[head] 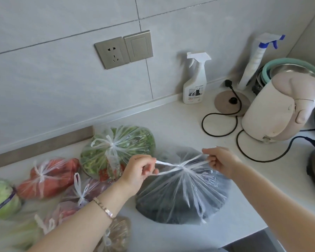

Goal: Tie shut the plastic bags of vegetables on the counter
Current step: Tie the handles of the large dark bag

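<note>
A clear plastic bag of dark vegetables lies on the white counter in front of me. Its two handles cross at a knot near the top. My left hand pinches the left handle and my right hand pinches the right one, both pulled taut outward. To the left lie knotted bags: green leaves, red tomatoes, purplish vegetables and a brownish bag partly under my left forearm.
A green cabbage sits at the far left. A white spray bottle stands by the wall. A cream kettle, its base and black cord occupy the right, with a second spray bottle and bowls behind.
</note>
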